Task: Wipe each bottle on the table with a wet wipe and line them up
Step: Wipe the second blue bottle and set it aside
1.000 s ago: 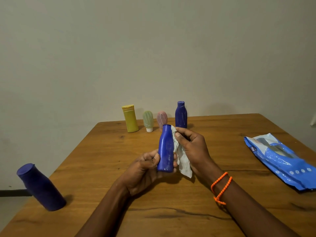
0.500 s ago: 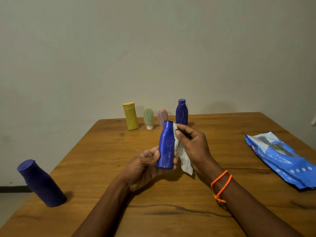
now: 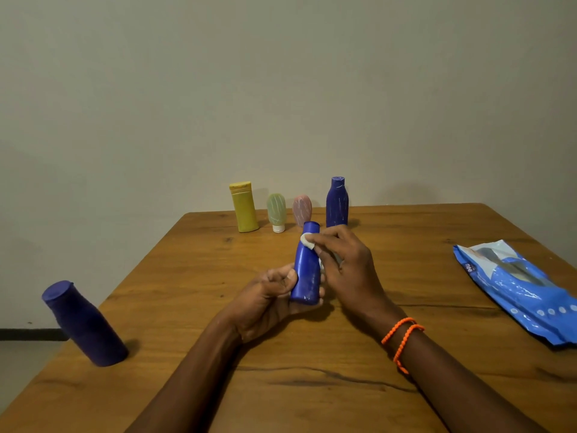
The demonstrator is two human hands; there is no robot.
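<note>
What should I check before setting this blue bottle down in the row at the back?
1. Left hand grips blue bottle base: ok.
2. Wet wipe held in right hand, on the bottle's neck: ok.
3. Whole bottle wiped: cannot tell.
4. Bare table right of the dark blue bottle: ok.
5. Row at the back upright: ok.
6. Purple bottle at the left edge not yet in line: not ok.

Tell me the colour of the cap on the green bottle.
White cap, seen in the head view.

Bright blue plastic bottle [image 3: 306, 270] mid-frame; white wipe [image 3: 307, 241]; yellow flip-top bottle [image 3: 244, 207] above; orange beaded bracelet [image 3: 402, 339] lower right.
</note>
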